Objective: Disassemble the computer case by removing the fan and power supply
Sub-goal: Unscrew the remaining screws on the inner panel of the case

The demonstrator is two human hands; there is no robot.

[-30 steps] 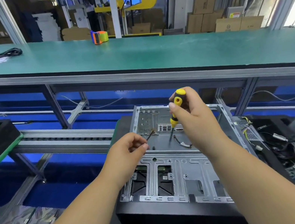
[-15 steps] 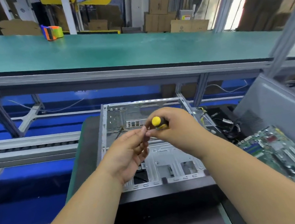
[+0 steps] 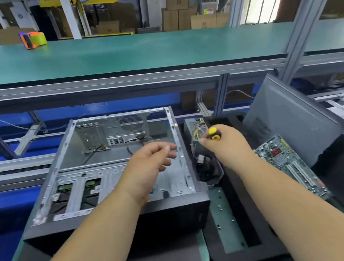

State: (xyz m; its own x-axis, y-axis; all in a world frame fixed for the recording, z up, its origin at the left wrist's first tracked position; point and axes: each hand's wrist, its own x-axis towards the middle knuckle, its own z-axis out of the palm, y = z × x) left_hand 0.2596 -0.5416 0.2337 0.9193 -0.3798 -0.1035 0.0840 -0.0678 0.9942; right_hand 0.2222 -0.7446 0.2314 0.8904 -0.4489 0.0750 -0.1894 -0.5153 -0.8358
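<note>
Now we carry the screwdriver (image 3: 213, 134) in our right hand (image 3: 226, 143), fingers curled round its yellow and black handle, right of centre in the frame. Our left hand (image 3: 149, 164) hovers over the computer case (image 3: 68, 162) with fingers loose and holding nothing. The case lies open at centre left, its long axis running from the lower edge toward the upper middle. The power supply (image 3: 197, 129) sits just beyond the case's right wall, directly under our right hand, wires trailing toward the lower frame. We judge the right hand nearer to it; the left is nearer the case interior.
</note>
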